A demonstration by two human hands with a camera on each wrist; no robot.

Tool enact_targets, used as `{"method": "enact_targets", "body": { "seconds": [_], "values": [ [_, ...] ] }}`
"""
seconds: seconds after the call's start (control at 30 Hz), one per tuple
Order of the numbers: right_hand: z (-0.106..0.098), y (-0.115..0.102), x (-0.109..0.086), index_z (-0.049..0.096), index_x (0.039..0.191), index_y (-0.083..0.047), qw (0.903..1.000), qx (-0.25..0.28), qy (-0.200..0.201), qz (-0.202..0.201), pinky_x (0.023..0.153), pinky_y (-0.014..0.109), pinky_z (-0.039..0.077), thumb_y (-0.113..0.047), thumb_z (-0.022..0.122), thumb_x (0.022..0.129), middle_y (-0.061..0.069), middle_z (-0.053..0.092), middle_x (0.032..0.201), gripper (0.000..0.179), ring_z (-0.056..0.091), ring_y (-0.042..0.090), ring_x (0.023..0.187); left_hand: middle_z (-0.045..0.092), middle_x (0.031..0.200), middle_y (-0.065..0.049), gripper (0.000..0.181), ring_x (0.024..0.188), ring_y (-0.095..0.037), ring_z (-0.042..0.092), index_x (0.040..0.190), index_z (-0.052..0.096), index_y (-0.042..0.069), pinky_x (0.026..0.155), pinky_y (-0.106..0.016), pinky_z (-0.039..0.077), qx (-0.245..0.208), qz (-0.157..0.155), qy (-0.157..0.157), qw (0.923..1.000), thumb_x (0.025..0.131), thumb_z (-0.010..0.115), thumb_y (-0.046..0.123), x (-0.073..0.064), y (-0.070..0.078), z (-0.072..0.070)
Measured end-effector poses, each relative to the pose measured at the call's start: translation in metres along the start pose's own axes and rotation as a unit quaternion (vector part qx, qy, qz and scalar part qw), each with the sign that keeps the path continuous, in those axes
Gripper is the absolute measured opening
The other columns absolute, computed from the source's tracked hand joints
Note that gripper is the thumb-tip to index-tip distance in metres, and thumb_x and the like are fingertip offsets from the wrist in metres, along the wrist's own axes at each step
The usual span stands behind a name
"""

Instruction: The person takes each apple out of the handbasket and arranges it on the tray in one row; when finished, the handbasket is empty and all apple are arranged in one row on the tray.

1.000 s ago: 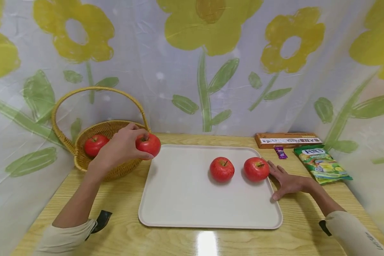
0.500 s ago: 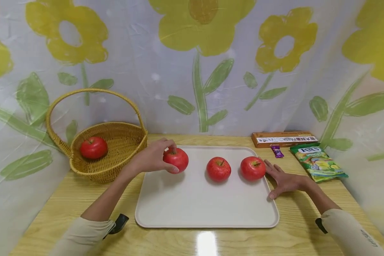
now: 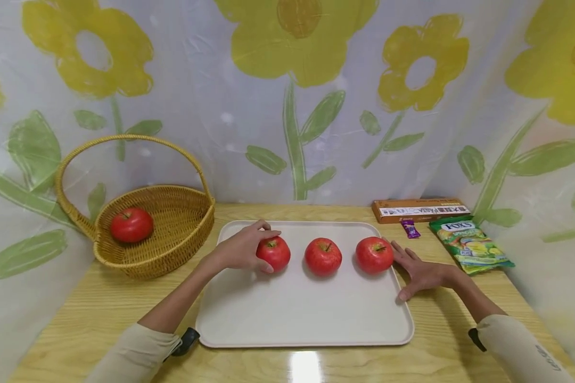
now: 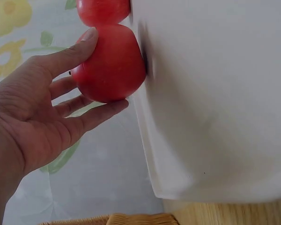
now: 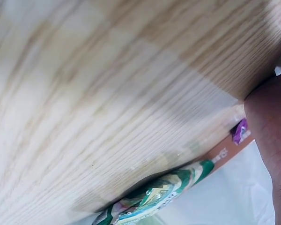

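My left hand (image 3: 243, 248) holds a red apple (image 3: 275, 255) between thumb and fingers at the left part of the white tray (image 3: 297, 314). In the left wrist view that apple (image 4: 112, 65) sits on the tray surface, fingertips on its far side and thumb on the near one. Two more red apples, one in the middle (image 3: 323, 257) and one on the right (image 3: 374, 255), stand in a row with it. My right hand (image 3: 424, 274) rests at the tray's right edge, fingers spread, close beside the right apple. Whether it touches that apple I cannot tell.
A wicker basket (image 3: 182, 234) with a tall handle stands left of the tray, one red apple (image 3: 131, 225) inside. At the back right lie an orange pasta box (image 3: 419, 209), a small purple sweet (image 3: 410, 229) and a green FOX'S bag (image 3: 470, 243). A flowered curtain hangs behind.
My left hand has carried an apple from over the basket's right rim rightward and down onto the tray, beside the other two. My right hand has stayed at the tray's edge.
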State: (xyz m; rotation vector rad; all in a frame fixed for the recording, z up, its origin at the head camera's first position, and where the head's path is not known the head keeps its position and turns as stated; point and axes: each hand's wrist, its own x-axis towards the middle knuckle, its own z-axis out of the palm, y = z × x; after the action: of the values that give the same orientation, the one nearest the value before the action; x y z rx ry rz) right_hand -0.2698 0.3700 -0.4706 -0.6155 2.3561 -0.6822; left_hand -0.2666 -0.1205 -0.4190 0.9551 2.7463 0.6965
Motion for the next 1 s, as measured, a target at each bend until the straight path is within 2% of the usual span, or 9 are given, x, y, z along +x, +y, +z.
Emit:
{"method": "enact_targets", "body": {
  "seconds": [0.17,0.33,0.47,0.67,1.0],
  "values": [
    [0.004,-0.001,0.002,-0.003,0.167,-0.007,0.9999,0.004,0.001,-0.015,0.108,0.092,0.000,-0.060,0.086,0.078,0.034,-0.021,0.169,0.136,-0.015,0.072,0.148,0.052,0.132,-0.014,0.088,0.123,-0.033,0.058,0.151,0.054,0.005,0.103,-0.049,0.058,0.004,-0.007,-0.016,0.9998,0.076,0.094,0.027,-0.003,0.001,0.001],
    [0.001,-0.004,-0.003,-0.003,0.167,-0.008,1.0000,-0.003,-0.004,0.002,0.107,0.092,0.002,-0.062,0.084,0.078,0.034,-0.021,0.169,0.136,-0.014,0.072,0.148,0.048,0.131,-0.012,0.090,0.121,-0.032,0.060,0.148,0.056,0.005,0.102,-0.047,0.059,0.006,-0.005,-0.030,0.9995,0.071,0.098,0.027,-0.001,0.007,0.003],
    [-0.001,-0.003,-0.005,-0.002,0.167,-0.007,1.0000,-0.005,0.003,-0.005,0.107,0.092,0.002,-0.061,0.085,0.078,0.034,-0.021,0.169,0.136,-0.014,0.072,0.148,0.047,0.131,-0.012,0.088,0.119,-0.032,0.062,0.144,0.057,0.007,0.101,-0.046,0.060,0.008,-0.012,-0.035,0.9993,0.069,0.100,0.027,0.001,0.011,0.003],
    [0.001,0.000,-0.003,-0.002,0.167,-0.008,1.0000,-0.001,0.001,0.002,0.107,0.092,0.001,-0.062,0.084,0.078,0.032,-0.021,0.169,0.136,-0.014,0.072,0.148,0.048,0.133,-0.010,0.088,0.118,-0.031,0.063,0.144,0.056,0.009,0.098,-0.046,0.061,0.016,-0.039,-0.042,0.9982,0.070,0.099,0.028,0.002,0.013,0.000],
    [-0.001,-0.004,-0.003,-0.003,0.167,-0.007,1.0000,0.000,0.000,0.006,0.107,0.092,0.000,-0.060,0.085,0.078,0.032,-0.021,0.169,0.136,-0.014,0.072,0.148,0.049,0.133,-0.010,0.088,0.119,-0.031,0.062,0.147,0.055,0.010,0.100,-0.048,0.059,0.033,-0.040,-0.052,0.9973,0.072,0.098,0.026,0.001,0.014,-0.004]
  ]
}}
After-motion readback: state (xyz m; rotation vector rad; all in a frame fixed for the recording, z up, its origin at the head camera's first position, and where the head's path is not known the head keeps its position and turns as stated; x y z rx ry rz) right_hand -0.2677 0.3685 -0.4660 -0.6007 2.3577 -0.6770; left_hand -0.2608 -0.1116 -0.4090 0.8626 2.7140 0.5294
